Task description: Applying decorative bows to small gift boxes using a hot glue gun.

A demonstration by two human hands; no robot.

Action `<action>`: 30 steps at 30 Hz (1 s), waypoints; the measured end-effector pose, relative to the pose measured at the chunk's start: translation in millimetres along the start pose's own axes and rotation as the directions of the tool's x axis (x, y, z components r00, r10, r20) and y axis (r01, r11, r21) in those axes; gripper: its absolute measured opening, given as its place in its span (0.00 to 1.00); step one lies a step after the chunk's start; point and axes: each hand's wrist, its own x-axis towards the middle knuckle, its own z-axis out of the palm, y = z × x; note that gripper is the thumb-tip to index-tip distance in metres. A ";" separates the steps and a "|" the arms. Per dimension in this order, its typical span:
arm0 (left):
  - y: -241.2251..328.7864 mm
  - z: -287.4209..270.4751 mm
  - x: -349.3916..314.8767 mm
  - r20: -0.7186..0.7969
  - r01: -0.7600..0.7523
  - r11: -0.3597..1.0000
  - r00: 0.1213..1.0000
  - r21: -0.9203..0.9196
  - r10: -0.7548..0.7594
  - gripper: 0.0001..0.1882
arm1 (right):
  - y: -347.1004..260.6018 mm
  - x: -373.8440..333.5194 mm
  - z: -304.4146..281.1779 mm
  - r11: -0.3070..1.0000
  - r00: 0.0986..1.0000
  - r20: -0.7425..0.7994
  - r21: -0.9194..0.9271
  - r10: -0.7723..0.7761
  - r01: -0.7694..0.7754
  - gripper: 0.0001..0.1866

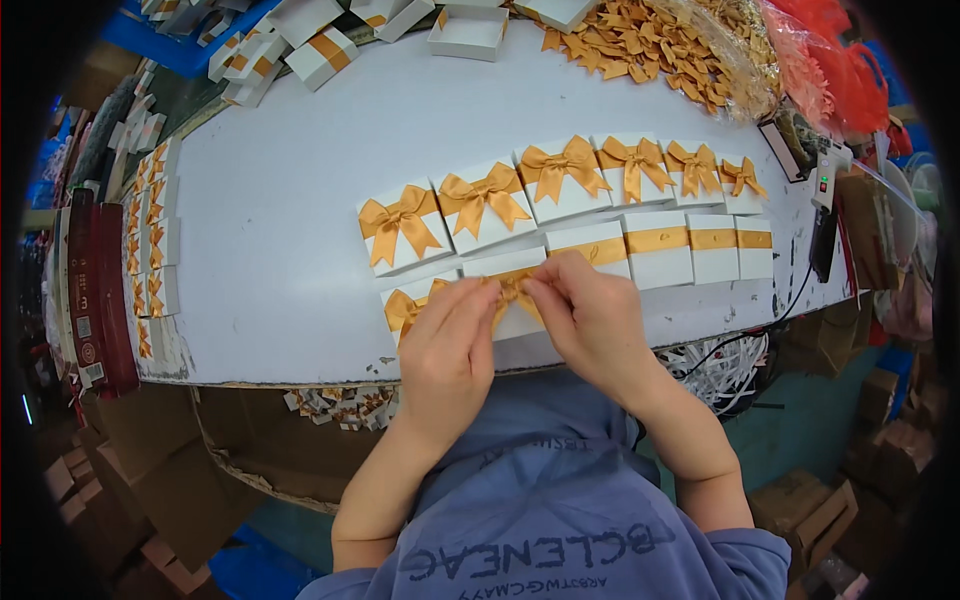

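Observation:
Above a white gift box [500,263] in the near row, my two hands meet over a gold ribbon bow [512,291]. My left hand [445,345] is closed at the bow's left side, its fingertips pinching the loop. On the other side my right hand [595,310] pinches the right loop between thumb and fingers. The hands partly hide this bow and the box under it. Left of them, another box carries a bow [402,312], half covered by my left hand. Boxes to the right in this row have flat gold bands [657,240] with small shiny marks and no bows.
Behind stands a row of boxes with bows [565,170]. Small bowed boxes [155,235] line the table's left side. Loose gold bows [650,50] are heaped at the far right, near a red plastic bag [825,65]. A power strip [826,175] and cable lie at the right edge.

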 end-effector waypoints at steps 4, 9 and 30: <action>-3.6 2.5 6.4 0.065 0.036 0.999 0.997 0.009 -0.036 0.10 | 3.2 5.4 5.9 0.959 0.988 -0.051 -0.255 -0.145 0.127 0.09; -4.3 5.5 4.5 0.122 0.020 0.998 0.992 0.057 -0.027 0.11 | 5.3 5.5 8.5 0.924 0.978 -0.048 -0.338 -0.204 0.177 0.09; 1.5 -9.2 12.1 0.408 -0.314 0.797 0.908 0.515 0.094 0.22 | 122.2 189.4 -101.1 0.786 0.942 -0.188 -0.520 0.278 -0.335 0.11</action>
